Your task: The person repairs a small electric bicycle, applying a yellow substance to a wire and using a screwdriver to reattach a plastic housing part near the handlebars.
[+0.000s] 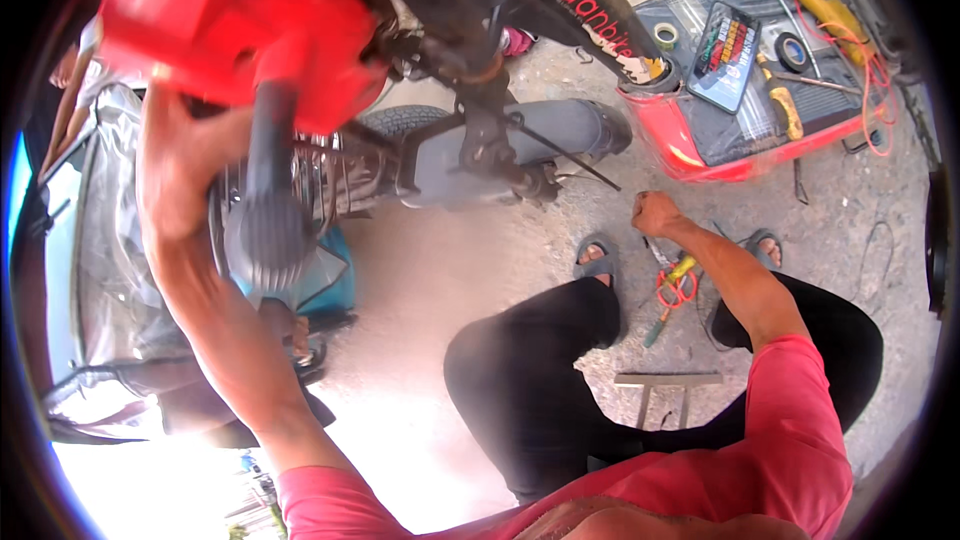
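A red-bodied scooter or electric bike stands before me, its red front cover (240, 30) at the upper left. My left hand (190, 165) is raised at the cover's lower edge, beside the black handlebar grip (275, 180). Its fingers are partly behind the cover and blurred, so their hold is unclear. My right hand (655, 215) is closed in a fist above the ground, right of the front wheel's grey mudguard (590, 130). A thin dark rod (570, 157) slants from the wheel fork toward that fist, ending just short of it. Whatever the fist holds is hidden.
Between my feet lie orange-handled scissors (678, 288) and a green-handled tool (656, 328). A red-edged black panel (720, 145) holds a dark flat phone-like object (724, 57), tape rolls, and a yellow power tool (815, 0). A low stool (668, 380) is below me; a covered vehicle (110, 240) stands left.
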Available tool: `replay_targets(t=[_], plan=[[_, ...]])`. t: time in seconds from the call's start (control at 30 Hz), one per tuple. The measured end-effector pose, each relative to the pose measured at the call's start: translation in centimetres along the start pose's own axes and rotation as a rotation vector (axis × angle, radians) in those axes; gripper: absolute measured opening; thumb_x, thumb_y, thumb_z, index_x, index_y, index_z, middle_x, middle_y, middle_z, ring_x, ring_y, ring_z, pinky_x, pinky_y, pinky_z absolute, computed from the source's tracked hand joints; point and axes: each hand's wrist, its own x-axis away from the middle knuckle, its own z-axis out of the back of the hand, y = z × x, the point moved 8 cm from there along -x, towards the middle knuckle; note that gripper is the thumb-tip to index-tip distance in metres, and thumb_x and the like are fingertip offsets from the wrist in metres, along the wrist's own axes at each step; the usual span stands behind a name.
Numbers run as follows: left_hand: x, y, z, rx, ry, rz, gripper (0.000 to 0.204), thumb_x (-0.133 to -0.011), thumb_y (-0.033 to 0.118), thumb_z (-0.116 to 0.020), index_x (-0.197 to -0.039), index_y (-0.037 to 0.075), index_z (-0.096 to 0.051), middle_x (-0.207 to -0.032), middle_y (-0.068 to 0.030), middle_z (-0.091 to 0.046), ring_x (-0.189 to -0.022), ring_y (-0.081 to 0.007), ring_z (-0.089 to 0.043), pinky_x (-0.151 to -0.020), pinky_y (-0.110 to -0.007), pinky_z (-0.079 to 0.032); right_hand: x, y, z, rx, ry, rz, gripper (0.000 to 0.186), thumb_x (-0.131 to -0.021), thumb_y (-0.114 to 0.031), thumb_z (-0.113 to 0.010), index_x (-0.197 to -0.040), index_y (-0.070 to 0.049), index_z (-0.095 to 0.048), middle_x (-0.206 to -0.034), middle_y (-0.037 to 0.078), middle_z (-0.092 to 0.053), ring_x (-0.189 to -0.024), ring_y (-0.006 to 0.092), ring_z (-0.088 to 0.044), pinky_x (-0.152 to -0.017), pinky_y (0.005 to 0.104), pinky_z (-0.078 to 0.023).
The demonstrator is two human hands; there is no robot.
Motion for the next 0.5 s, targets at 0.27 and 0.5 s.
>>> replay_targets(t=[0.27, 0.5], plan=[[-1.9, 1.0, 0.2, 0.132, -0.051, -0.431, 0.089, -0.058, -0.001, -0.081, -0.141, 0.000, -0.051, -0.117, -0.0137, -0.068, -0.107, -0.0249, -0.066, -0.101, -0.038, -0.051, 14.9, -17.8, 17.5, -0.688, -0.272, -0.087, 0.017, -0.091, -0.016, -0.076, -0.097, 0.000, -0.071, -0.083, 0.008, -0.074, -0.067, 0.0138, -0.070, -0.061, 0.0287, -0.055], [0.2, 2.6, -0.7, 0.175, -0.088, -0.455, 0.082, -0.059, 0.002, -0.082, -0.137, 0.002, -0.055, -0.116, -0.0125, -0.069, -0.105, -0.0234, -0.066, -0.102, -0.038, -0.051, 21.1, -32.3, 36.3, -0.983, 0.368, 0.511, 0.024, -0.096, -0.024, -0.073, -0.105, -0.002, -0.070, -0.088, 0.005, -0.072, -0.074, 0.0109, -0.068, -0.067, 0.0260, -0.053]])
